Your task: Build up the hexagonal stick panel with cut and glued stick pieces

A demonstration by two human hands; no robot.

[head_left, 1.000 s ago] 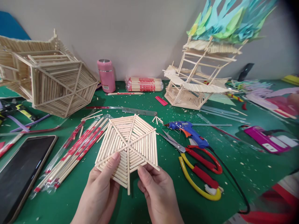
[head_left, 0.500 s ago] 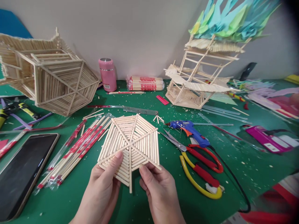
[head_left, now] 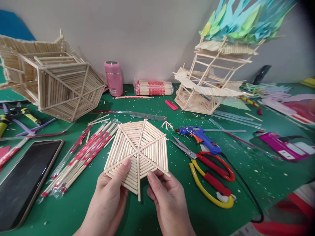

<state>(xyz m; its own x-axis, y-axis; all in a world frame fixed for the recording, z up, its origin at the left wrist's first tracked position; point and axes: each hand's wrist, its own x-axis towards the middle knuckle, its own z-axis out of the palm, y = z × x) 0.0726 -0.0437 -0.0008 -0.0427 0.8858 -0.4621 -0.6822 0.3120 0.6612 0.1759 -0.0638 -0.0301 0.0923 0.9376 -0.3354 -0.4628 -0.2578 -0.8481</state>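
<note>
I hold a hexagonal stick panel (head_left: 137, 152) above the middle of the green bench (head_left: 172, 209), close to its near edge. My left hand (head_left: 108, 200) pinches its lower left side, thumb pressed flat on top. My right hand (head_left: 167, 203) grips the lower right edge, thumb on a spoke. Wrapped chopsticks (head_left: 81, 157) lie just left of the panel. Red and yellow scissors (head_left: 209, 173) and a blue glue gun (head_left: 199, 137) lie to its right.
</note>
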